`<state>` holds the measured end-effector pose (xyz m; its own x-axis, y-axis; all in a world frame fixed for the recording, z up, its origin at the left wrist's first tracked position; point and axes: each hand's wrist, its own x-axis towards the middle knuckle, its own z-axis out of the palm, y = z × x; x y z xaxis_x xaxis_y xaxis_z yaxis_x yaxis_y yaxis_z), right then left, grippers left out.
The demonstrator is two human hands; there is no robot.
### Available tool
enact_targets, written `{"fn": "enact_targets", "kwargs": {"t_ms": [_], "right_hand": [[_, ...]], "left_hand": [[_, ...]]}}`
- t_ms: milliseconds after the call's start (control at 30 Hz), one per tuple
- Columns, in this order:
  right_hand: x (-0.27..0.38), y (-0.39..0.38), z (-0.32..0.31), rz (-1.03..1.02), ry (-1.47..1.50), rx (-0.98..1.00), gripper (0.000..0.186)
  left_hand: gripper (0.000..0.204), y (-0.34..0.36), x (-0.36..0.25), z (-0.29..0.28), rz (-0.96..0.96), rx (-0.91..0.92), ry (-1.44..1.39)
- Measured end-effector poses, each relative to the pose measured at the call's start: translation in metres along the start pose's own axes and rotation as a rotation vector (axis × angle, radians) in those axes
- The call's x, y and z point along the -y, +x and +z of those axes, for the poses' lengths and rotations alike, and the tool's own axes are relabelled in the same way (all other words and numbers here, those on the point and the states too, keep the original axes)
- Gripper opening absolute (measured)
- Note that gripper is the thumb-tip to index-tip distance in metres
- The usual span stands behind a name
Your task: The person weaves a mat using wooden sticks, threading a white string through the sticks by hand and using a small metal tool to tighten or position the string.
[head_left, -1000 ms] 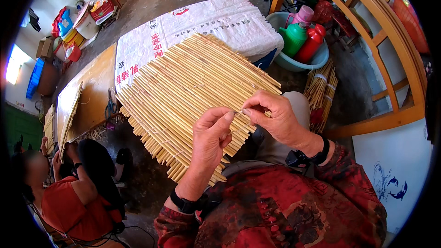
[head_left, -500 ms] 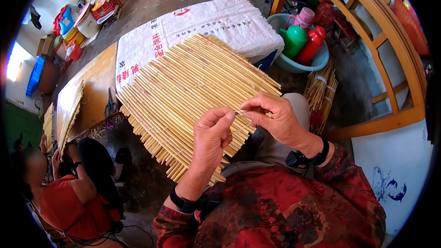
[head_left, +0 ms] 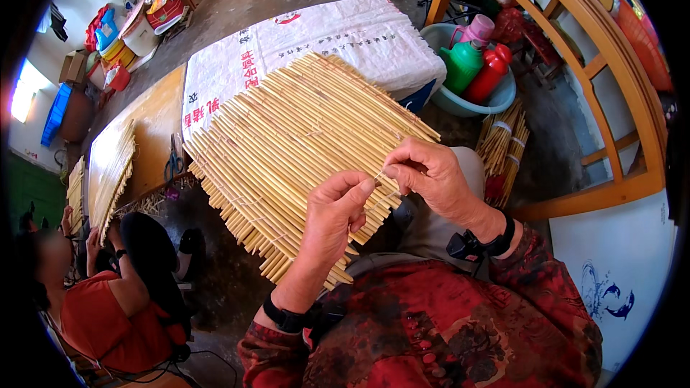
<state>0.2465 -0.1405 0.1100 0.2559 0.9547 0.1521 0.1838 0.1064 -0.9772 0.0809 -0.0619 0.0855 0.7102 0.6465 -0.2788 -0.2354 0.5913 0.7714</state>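
A mat of straw-coloured stalks (head_left: 295,126), bound side by side with thin string, lies before me, its near edge reaching my lap. Above its near right part, my left hand (head_left: 332,208) pinches with thumb and forefinger. Opposite it, my right hand (head_left: 433,178) is closed in a similar pinch. A short bit of thin pale string (head_left: 380,174) runs between the two sets of fingertips. Whether it is tied to the mat there is hidden by my fingers.
The mat rests on a table covered by a white woven sack (head_left: 316,25). Scissors (head_left: 173,160) lie left of it. A co-worker (head_left: 118,309) holds another stalk mat (head_left: 115,172). At right stand a basin of flasks (head_left: 467,104), stalk bundles (head_left: 503,144) and a wooden frame (head_left: 611,100).
My right fingertips have risen slightly, while my left hand has shifted a little right and nearer to me. The string between them now slants. The co-worker's mat has tilted slightly.
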Motion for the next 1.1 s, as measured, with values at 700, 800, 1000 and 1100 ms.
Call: {"fn": "enact_targets", "kwargs": {"t_ms": [700, 800, 1000, 1100], "right_hand": [[0.019, -0.004, -0.012, -0.182, -0.37, 0.168, 0.008], [0.014, -0.006, -0.011, -0.153, -0.322, 0.159, 0.008], [0.002, -0.006, -0.009, -0.137, -0.253, 0.133, 0.009], [-0.012, -0.009, -0.007, 0.116, 0.118, -0.024, 0.014]], "left_hand": [[0.013, 0.003, -0.001, 0.004, -0.022, 0.194, 0.07], [0.011, 0.004, 0.001, 0.0, -0.039, 0.194, 0.126], [0.008, 0.005, 0.001, 0.0, -0.077, 0.129, 0.091], [0.007, 0.006, 0.003, -0.001, -0.092, 0.161, 0.1]]}}
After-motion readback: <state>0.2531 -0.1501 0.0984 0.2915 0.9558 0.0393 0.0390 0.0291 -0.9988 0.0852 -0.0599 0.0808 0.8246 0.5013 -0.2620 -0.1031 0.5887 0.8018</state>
